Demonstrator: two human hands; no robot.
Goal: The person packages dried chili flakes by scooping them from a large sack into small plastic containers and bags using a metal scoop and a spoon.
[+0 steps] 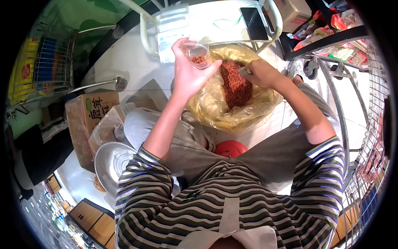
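My left hand [187,74] is wrapped round a clear plastic tub [202,50], tilted, with some red chili flakes in its bottom. Beside it, a large yellowish plastic bag [207,114] stands open on the floor between my legs, holding a heap of crushed red chili [236,89]. Over the bag's right side, my right hand [264,74] is closed with its fingertips at the chili. A small pale piece shows at those fingers; its kind is too hidden to name.
Ahead, a white-framed stool [199,27] carries stacked clear containers [172,29] and a black phone [254,23]. At left are a cardboard box [83,128] and a metal basin [112,164]. Wire carts [375,103] flank both sides. A red round object [230,148] lies below the bag.
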